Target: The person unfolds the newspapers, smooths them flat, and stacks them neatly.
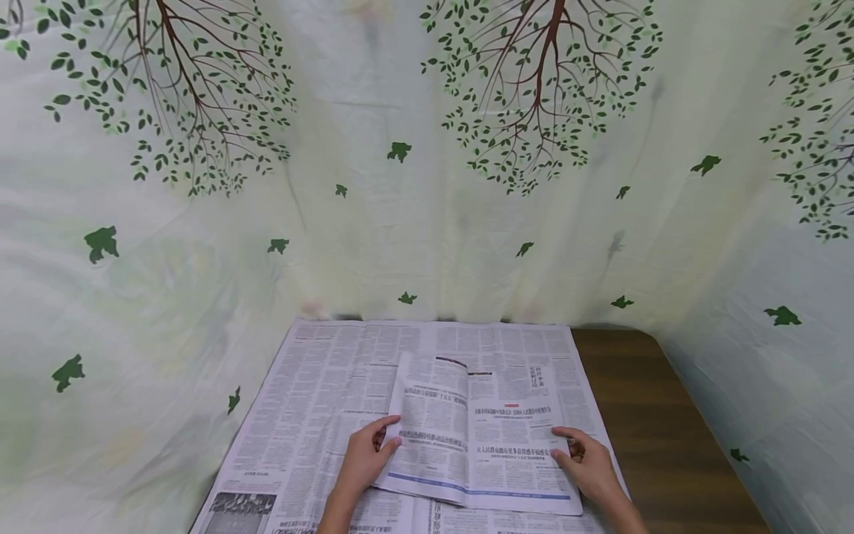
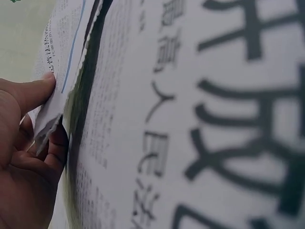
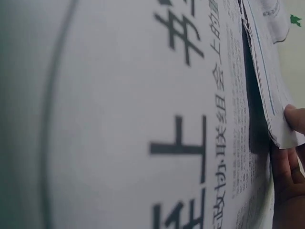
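A folded newspaper [image 1: 510, 437] lies opened like a booklet, its printed pages facing up and a blue line along the near edge. At its left edge my left hand [image 1: 365, 454] pinches the paper, thumb on top and fingers curled beneath. The left wrist view shows the left hand [image 2: 33, 138] gripping the sheets' edge. My right hand [image 1: 588, 466] holds the right edge the same way. In the right wrist view, the right thumb lies over the layered sheets [image 3: 271, 81] with fingers underneath.
Larger newspaper sheets [image 1: 320, 386] are spread over the table beneath. Brown wooden tabletop [image 1: 667, 430] shows at the right. A pale curtain [image 1: 460, 245] printed with trees and green leaves hangs behind and around the table.
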`<state>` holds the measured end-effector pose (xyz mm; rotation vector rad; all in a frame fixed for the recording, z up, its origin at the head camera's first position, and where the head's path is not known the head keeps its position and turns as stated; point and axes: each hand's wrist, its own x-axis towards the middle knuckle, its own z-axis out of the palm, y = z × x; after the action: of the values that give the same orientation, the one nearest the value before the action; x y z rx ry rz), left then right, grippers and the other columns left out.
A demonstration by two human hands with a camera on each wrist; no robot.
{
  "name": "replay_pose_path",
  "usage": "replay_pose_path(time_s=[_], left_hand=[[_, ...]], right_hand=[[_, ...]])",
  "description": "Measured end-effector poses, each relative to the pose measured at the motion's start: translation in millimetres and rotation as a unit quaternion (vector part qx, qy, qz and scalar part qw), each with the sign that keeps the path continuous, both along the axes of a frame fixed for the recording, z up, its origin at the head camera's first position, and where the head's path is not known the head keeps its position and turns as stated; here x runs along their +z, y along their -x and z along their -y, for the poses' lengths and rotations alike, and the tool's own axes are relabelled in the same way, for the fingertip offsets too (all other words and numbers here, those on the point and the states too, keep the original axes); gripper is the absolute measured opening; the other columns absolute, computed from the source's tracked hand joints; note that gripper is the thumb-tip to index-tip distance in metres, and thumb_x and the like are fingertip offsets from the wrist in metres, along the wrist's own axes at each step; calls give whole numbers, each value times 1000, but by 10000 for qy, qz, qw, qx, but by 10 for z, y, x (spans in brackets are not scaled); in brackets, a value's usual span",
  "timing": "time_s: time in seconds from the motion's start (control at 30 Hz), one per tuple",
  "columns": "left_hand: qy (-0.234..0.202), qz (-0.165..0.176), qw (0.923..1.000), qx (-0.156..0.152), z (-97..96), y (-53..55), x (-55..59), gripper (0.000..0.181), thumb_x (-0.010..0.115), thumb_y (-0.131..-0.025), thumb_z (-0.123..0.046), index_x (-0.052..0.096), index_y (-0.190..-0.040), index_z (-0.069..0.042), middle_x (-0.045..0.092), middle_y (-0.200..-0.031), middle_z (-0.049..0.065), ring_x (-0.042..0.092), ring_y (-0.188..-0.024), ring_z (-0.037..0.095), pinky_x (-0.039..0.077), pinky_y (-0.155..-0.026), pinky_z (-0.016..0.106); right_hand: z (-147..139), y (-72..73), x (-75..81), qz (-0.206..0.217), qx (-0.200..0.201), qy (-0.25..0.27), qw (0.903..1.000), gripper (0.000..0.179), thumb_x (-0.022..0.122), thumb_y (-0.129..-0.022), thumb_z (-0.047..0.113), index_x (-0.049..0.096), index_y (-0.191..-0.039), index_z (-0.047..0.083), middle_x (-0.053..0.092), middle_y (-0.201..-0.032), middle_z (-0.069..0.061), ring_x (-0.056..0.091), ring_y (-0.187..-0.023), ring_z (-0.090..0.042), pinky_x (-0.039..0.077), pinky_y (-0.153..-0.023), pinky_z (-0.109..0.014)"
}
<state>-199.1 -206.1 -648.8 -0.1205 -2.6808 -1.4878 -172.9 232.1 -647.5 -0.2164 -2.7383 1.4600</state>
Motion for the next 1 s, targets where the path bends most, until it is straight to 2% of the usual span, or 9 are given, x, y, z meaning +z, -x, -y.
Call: replay_pose_path(time_s=[0.2,0.33,0.5,0.67,0.73,0.83,1.0], left_hand=[[28,40,9999,138,38,22,7,37,84,-85,-13,75,-121,-19,57,-81,-3,50,-65,4,45,-61,18],[96,83,9996,246,55,25,0,38,83,-86,-13,74,-122,-18,60,-84,-2,55,-69,5,49,-65,19],[-19,301,9990,317,57,32,-4,47,82,-88,-12,66,-132,-17,63,-81,-1,57,-67,5,50,-63,19],[-190,309,9989,306,81,25,-6,59,80,-89,-11,53,-142,-14,63,-75,-1,56,-62,5,48,-60,19],[-220,277,9989,301,84,20,-9,56,80,-89,-11,54,-139,-12,63,-73,-1,56,-60,5,47,-59,19],[-241,257,9988,334,81,16,-23,40,80,-89,-12,60,-124,-11,63,-73,-2,54,-60,4,46,-58,19],[-342,219,9983,425,80,16,-49,20,80,-90,-16,70,-104,-7,69,-80,0,58,-68,4,50,-65,19]], right_hand=[[-31,6,4,-150,-7,-82,9999,41,82,-86,8,72,-126,10,59,-77,-3,49,-62,-8,43,-57,-21],[-52,21,-13,-158,-28,-85,9998,42,81,-86,6,72,-126,9,58,-78,-4,49,-62,-8,43,-57,-21],[-82,31,-40,-61,-66,59,9999,41,81,-86,7,72,-127,8,58,-78,-5,49,-62,-9,43,-56,-21],[-109,47,-64,33,-93,278,9996,42,82,-86,9,72,-127,8,59,-77,-4,50,-62,-9,43,-55,-22],[-122,52,-76,64,-135,322,9994,41,83,-86,11,73,-127,9,60,-77,-3,51,-62,-9,44,-55,-22],[-143,58,-97,118,-159,360,9992,42,83,-86,12,73,-127,9,62,-77,-3,52,-64,-9,45,-56,-23],[-156,59,-107,240,-184,593,9978,43,83,-86,11,72,-128,8,64,-80,-6,55,-65,-11,48,-56,-24]])
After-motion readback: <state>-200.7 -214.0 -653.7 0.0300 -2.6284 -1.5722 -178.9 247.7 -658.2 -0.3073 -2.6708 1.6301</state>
